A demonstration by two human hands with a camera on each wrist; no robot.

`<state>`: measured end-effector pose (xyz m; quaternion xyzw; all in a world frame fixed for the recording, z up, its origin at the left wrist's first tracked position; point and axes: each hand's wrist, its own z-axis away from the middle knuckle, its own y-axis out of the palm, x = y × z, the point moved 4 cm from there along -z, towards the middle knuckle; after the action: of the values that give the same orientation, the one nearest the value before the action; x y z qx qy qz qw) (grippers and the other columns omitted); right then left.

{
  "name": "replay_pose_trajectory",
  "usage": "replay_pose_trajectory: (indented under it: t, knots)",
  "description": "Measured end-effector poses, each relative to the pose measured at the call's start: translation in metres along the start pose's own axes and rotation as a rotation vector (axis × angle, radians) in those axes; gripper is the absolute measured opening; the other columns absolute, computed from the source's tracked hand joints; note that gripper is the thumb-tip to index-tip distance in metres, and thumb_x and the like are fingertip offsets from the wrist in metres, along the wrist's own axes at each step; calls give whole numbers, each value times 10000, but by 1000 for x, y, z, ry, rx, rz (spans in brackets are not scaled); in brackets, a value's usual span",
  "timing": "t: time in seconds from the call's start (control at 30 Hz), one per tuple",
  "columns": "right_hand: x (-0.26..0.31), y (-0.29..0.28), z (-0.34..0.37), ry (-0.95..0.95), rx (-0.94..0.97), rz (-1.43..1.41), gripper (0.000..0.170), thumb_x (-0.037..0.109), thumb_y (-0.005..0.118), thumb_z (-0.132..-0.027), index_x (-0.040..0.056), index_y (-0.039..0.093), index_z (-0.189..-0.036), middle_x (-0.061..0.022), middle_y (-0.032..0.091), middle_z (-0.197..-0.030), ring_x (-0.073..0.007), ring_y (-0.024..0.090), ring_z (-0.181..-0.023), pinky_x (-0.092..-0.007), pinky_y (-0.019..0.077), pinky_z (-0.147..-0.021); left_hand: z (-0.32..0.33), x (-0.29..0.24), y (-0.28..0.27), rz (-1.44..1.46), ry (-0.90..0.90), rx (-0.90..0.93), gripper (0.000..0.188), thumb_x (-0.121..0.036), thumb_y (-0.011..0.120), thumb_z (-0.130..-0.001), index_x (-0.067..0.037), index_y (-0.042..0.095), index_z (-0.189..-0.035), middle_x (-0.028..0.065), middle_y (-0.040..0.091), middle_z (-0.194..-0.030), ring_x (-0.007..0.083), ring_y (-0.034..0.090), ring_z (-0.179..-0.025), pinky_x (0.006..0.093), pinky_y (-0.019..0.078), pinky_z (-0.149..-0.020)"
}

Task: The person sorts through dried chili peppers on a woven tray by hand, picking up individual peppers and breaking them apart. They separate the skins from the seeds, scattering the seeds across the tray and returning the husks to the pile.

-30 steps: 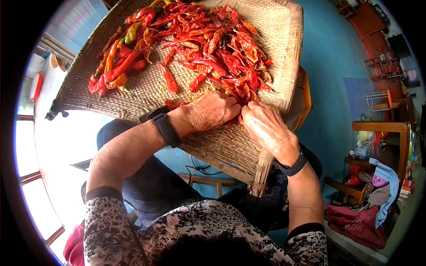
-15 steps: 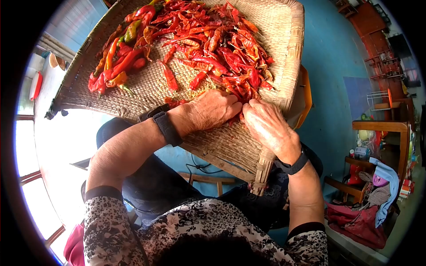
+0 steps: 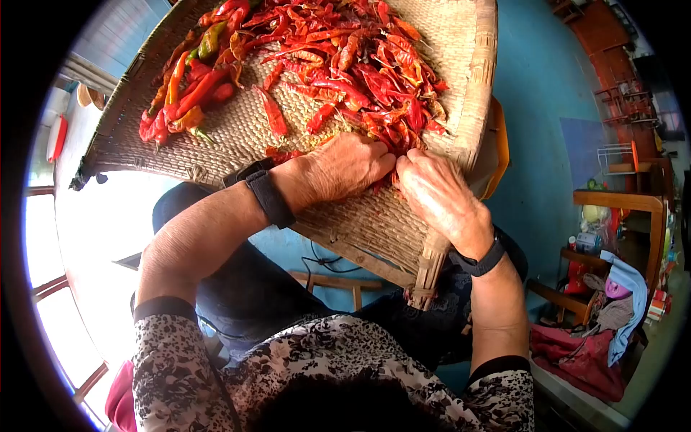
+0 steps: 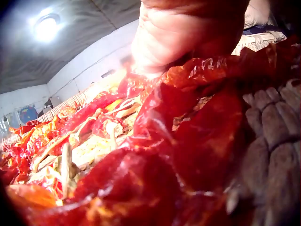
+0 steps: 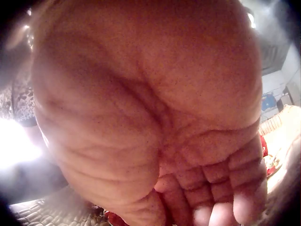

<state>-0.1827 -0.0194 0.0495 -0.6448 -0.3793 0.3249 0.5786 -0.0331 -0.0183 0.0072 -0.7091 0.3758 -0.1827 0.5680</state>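
Apparently pinching a red chili between curled left hand and curled right hand, at the near part of the woven tray, just this side of the chili heap, with long axis and pointing direction too hidden to tell.

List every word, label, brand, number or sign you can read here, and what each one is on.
No text can be read in any view.
Blue-and-white container by the wooden chair: any print is too small to read.
Red-and-white packet: too small and blurred.
Woven tray, dried red chillies: no lettering shows.
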Motion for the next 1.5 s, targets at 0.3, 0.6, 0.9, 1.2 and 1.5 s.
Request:
replay_pose_trajectory:
  t: [0.3,0.6,0.9,1.2,1.5]
  knots:
    - [-1,4,6,-13,-80,7,379,109,658,-817,41,566,-1178,-128,563,-1177,-279,531,-1120,-367,439,-993,-1,2,3,15,-2,4,124,-168,581,-813,-50,571,-852,88,577,-771,255,630,-701,360,516,-599]
    - [0,1,2,7,18,-62,296,76,554,-846,16,532,-1135,-157,525,-1120,-297,523,-1114,-394,437,-960,-1,1,0,-13,3,26,112,-147,575,-815,-51,565,-872,85,578,-773,235,628,-697,334,514,-600]
    - [-4,7,6,-49,-103,-30,311,81,568,-846,34,521,-1150,-139,517,-1138,-292,521,-1115,-387,433,-968,-1,2,4,3,-14,32,122,-144,586,-814,-40,574,-877,93,592,-787,251,635,-714,352,524,-596]
    - [0,-1,6,-42,-131,-56,303,70,570,-843,35,519,-1139,-136,516,-1122,-290,528,-1093,-398,441,-950,-1,4,3,56,-26,19,137,-142,605,-806,-35,579,-886,101,590,-790,273,634,-718,369,520,-604]
    - [0,-1,2,-23,-29,-58,268,89,555,-849,31,519,-1108,-136,515,-1090,-292,530,-1060,-392,443,-930,-2,3,3,38,-24,9,136,-155,606,-803,-39,571,-865,93,580,-766,266,632,-694,369,518,-607]
